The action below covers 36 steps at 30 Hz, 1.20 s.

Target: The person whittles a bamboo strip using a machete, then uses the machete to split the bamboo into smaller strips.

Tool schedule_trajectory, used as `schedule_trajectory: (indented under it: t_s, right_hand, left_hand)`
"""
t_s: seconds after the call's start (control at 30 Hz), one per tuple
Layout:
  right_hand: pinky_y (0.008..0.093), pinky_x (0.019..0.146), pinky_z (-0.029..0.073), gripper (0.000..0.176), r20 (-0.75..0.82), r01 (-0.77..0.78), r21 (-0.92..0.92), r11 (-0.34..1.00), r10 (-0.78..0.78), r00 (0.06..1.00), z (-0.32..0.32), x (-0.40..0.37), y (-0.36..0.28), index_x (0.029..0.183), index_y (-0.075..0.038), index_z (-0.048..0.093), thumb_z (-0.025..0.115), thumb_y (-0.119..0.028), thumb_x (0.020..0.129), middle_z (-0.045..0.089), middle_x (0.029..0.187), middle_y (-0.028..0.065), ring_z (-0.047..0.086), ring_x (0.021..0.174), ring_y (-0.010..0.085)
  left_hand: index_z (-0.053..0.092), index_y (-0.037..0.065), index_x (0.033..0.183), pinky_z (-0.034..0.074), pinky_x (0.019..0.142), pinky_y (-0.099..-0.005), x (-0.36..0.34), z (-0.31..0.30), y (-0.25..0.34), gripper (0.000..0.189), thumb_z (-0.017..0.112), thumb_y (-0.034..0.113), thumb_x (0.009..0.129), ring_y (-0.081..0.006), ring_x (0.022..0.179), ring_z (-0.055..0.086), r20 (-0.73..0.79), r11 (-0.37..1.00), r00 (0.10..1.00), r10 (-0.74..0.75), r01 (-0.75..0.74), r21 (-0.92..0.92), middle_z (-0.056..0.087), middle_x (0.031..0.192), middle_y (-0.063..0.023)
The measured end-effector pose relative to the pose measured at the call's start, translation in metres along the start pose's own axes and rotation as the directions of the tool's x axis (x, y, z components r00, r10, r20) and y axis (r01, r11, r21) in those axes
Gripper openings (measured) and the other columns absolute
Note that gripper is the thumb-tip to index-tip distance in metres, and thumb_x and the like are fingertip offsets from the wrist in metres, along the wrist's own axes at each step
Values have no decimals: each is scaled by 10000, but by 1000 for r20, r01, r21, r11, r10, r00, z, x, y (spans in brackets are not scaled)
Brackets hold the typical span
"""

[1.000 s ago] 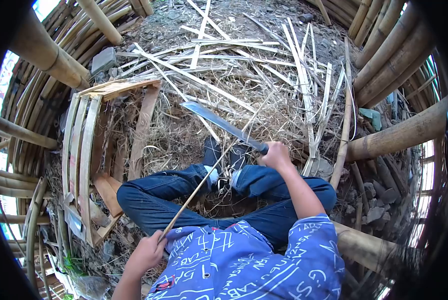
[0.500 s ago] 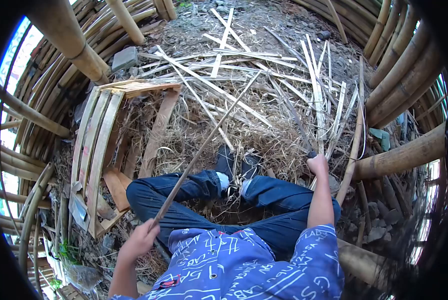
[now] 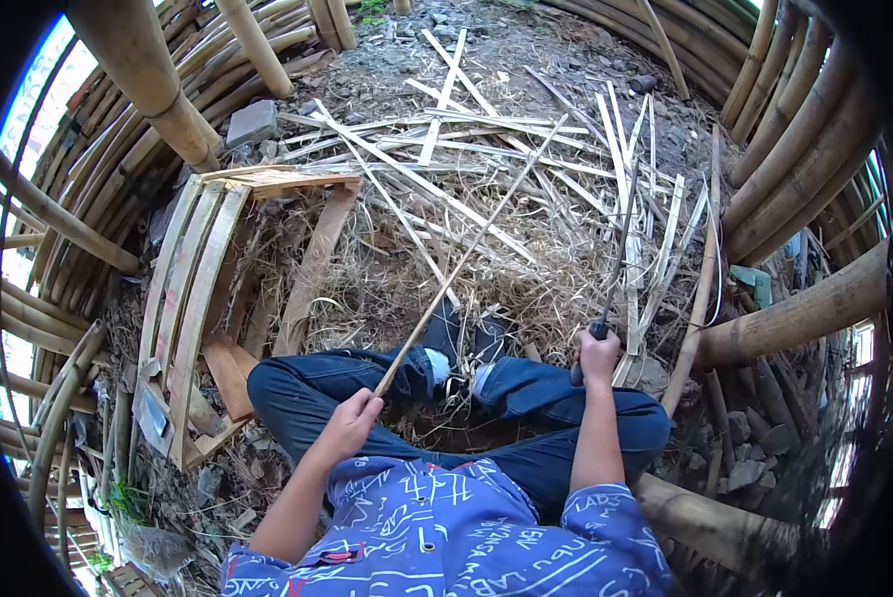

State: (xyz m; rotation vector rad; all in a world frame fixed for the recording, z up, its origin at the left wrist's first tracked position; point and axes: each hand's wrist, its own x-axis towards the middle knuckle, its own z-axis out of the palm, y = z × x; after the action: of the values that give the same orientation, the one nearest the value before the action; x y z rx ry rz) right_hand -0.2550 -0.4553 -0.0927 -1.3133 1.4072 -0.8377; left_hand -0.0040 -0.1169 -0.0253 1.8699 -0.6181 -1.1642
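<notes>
within curled fingers (image 3: pixel 364 406) the left hand (image 3: pixel 347 426) holds a stick (image 3: pixel 471 256), right hand (image 3: pixel 598 356) a machete (image 3: pixel 621 249).

Bright daylight washes the ground, catching the pale strips (image 3: pixel 430 147) at twelve o'clock. Blown-out white glare, fringed blue, shows at ten o'clock, with more at three. Shade darkens the crate (image 3: pixel 208 274) at nine. Wide-angle distortion bends the outer poles (image 3: pixel 63 224); black vignetting closes the corners, and four o'clock is smeared. Both hands (image 3: pixel 350 426) (image 3: pixel 598 356) look sharp.
</notes>
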Motion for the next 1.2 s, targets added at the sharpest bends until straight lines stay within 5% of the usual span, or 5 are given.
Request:
schedule_trajectory:
  t_s: [0.17,0.23,0.43,0.57,1.2]
  right_hand:
    - [279,418,413,65,158,37,135,990,-58,986,29,-18,10,710,-31,565,597,-18,765,543,547,22,531,424,128]
    - [287,443,426,76,297,26,140,990,-67,952,37,-26,13,692,-32,559,612,-32,746,541,551,24,538,450,126]
    - [416,628,524,155,610,528,-249,812,-293,737,52,-63,-20,775,-52,655,680,-178,688,656,676,164,673,675,333]
    - [487,739,537,287,769,625,-354,696,-165,618,67,-83,-2,893,-93,678,681,-271,667,671,767,203,659,790,392]
    - [443,723,538,345,797,740,-539,403,-39,602,69,-68,-17,829,-95,674,750,-359,619,694,790,143,683,783,331]
  left_hand:
    - [537,10,918,384,498,-283,15,37,19,355,762,257,798,-88,527,442,12,987,999,48,-50,150,490,593,-22]
    - [540,3,929,389,495,-283,19,43,25,358,761,252,797,-90,520,455,28,985,999,46,-50,168,498,591,-25]
    - [585,-20,994,426,526,-299,31,54,21,328,736,198,801,-114,560,513,29,970,1000,12,-19,242,547,633,-63]
    - [594,-8,992,315,486,-249,27,57,24,248,716,91,800,-42,536,391,167,993,986,-4,-16,116,440,612,54]
    - [527,-15,1017,425,554,-347,12,61,14,297,696,25,775,-191,591,524,115,954,992,-58,21,300,517,652,-87]
